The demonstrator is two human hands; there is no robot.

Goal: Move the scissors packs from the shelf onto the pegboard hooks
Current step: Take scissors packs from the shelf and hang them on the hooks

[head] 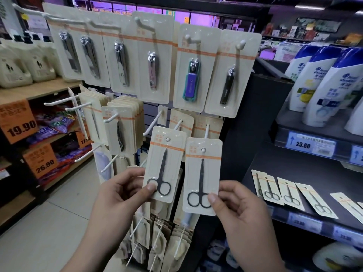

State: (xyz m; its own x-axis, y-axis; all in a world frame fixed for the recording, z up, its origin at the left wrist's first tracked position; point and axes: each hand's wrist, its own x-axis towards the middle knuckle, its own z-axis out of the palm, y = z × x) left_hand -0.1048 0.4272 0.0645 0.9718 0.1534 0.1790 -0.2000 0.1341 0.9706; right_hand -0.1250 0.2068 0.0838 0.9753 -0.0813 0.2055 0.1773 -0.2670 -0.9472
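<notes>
My left hand pinches the lower left corner of a cream scissors pack with black scissors inside. My right hand pinches the lower right corner of a second scissors pack. Both packs are upright in front of the pegboard rack, their hang holes just below two white hooks. A bare hook sticks out to the left of them. Several more scissors packs lie flat on the dark shelf at the right.
Nail clipper packs hang along the rack's top rows, other small packs below. Shampoo bottles stand on the upper right shelf above price tags. White jugs and orange price signs fill the shelves at left.
</notes>
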